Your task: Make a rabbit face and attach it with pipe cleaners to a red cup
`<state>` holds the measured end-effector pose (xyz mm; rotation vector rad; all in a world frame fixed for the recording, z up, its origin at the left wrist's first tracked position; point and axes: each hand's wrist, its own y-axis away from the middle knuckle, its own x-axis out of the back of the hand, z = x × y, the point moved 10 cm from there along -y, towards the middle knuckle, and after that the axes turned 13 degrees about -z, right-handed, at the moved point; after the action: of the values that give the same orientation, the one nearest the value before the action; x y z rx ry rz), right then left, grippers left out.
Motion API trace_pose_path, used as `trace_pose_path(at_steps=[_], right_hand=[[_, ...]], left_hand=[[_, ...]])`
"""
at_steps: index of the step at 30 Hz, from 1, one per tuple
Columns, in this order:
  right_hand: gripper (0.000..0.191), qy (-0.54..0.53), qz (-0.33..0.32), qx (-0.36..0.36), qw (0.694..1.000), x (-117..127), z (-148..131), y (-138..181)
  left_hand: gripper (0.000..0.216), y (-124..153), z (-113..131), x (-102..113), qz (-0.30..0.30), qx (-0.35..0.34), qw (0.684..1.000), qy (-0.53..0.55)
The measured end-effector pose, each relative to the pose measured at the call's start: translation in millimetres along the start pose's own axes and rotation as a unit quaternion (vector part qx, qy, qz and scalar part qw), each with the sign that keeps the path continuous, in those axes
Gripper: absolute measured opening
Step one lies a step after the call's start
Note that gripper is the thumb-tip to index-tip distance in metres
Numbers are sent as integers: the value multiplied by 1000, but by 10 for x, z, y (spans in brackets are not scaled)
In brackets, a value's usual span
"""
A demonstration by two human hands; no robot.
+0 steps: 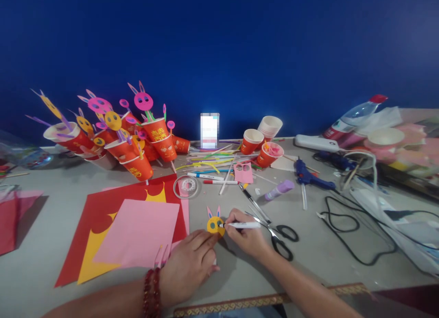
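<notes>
Bunny cutout [215,225] under L hand [190,261] fingertips, grip unclear; R hand [246,235] clutches wht marker [248,225].

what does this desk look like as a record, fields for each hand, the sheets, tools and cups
left hand: fingers on the lower edge of the yellow rabbit face
right hand: holds a white marker, tip at that face
sheets: pink sheet over yellow sheet and red sheet
tools: scissors, handles apart; blue glue gun farther back
cups: red paper cups at back left hold rabbit cutouts
</notes>
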<state>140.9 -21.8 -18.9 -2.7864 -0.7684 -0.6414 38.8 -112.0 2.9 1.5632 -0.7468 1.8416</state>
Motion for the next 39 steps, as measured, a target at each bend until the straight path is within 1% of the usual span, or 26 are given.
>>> trace_pose_path(at_steps=[9,16,28,35,39], right_hand=[[11,5,-8,-2,1000,-13,-1,-3],[10,4,-9,-4,1000,-17,14,-8],[12,1,-2,-10,1000,-9,35,-4],[11,9,6,-5,1000,6,24,-6],[13,11,8,-6,1000,12,26,4]], left_hand=[[24,0,-18,-31,2,1,1000,6],[21,10,-16,18,22,2,1000,8],[21,8,-6,5,13,1,1000,5],[19,22,1,40,30,0,1000,8],[18,20,0,25,23,-1,1000,8]])
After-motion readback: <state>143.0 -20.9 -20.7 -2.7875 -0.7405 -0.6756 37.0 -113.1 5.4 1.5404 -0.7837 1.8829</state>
